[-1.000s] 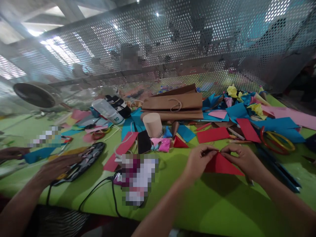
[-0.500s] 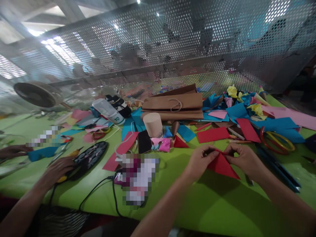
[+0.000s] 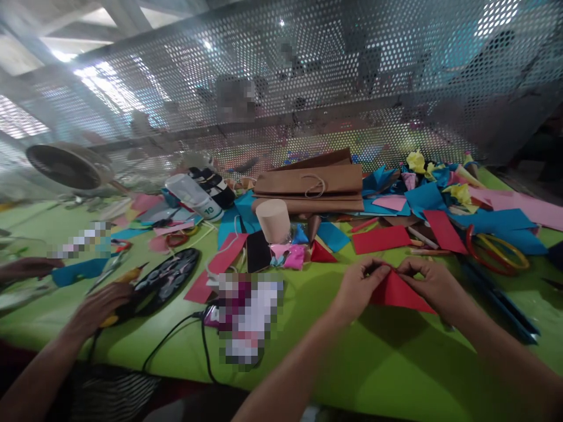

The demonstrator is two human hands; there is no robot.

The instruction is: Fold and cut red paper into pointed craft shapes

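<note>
Just above the green table [image 3: 334,375], a folded piece of red paper [image 3: 401,293] hangs between my two hands. My left hand [image 3: 360,284] pinches its upper left edge with thumb and forefinger. On the other side, my right hand [image 3: 428,281] grips the top right edge in the same way, so the fingertips nearly meet. The paper's lower edge spreads out below the fingers. A small red paper cone [image 3: 322,252] lies beyond my left hand, beside a red paper rectangle [image 3: 380,240].
Scissors with red and yellow handles [image 3: 497,252] lie to the right. Brown paper [image 3: 308,186] and a beige cylinder [image 3: 273,221] stand behind. At left, a co-worker's hand [image 3: 103,302] rests by a hot glue gun [image 3: 125,278] and a black patterned oval [image 3: 169,281]. A cable [image 3: 169,340] trails nearby.
The red paper has turned and opened slightly between my fingers; its lower edge now lies flatter and reaches further right. My hands stay nearly in place.
</note>
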